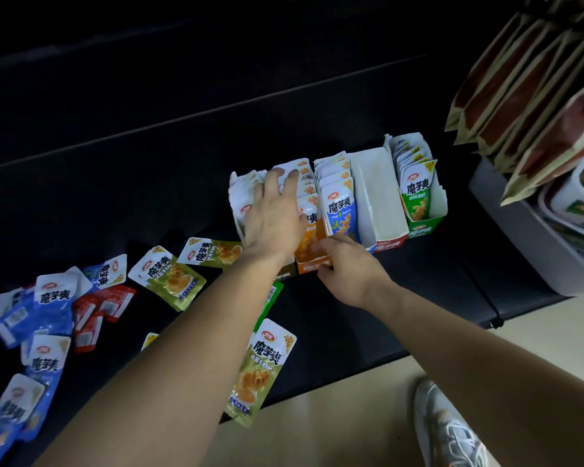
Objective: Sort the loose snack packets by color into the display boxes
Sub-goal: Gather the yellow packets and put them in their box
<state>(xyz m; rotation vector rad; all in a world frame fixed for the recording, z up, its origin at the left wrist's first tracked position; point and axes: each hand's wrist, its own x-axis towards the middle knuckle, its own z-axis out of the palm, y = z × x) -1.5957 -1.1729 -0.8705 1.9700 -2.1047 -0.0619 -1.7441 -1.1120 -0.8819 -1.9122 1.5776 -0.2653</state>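
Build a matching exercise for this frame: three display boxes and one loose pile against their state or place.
Things: 1 red box; 2 green box; 3 orange box; 4 loose red packets.
States: A gripped in front by the right hand; B on the dark shelf; C no packets visible; D holds green packets.
Pairs: 1-C; 2-D; 3-A; 4-B.

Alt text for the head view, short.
A person's left hand rests on upright packets in the orange box, right hand gripping its front edge. Blue, red and olive loose packets lie scattered left on the dark shelf.
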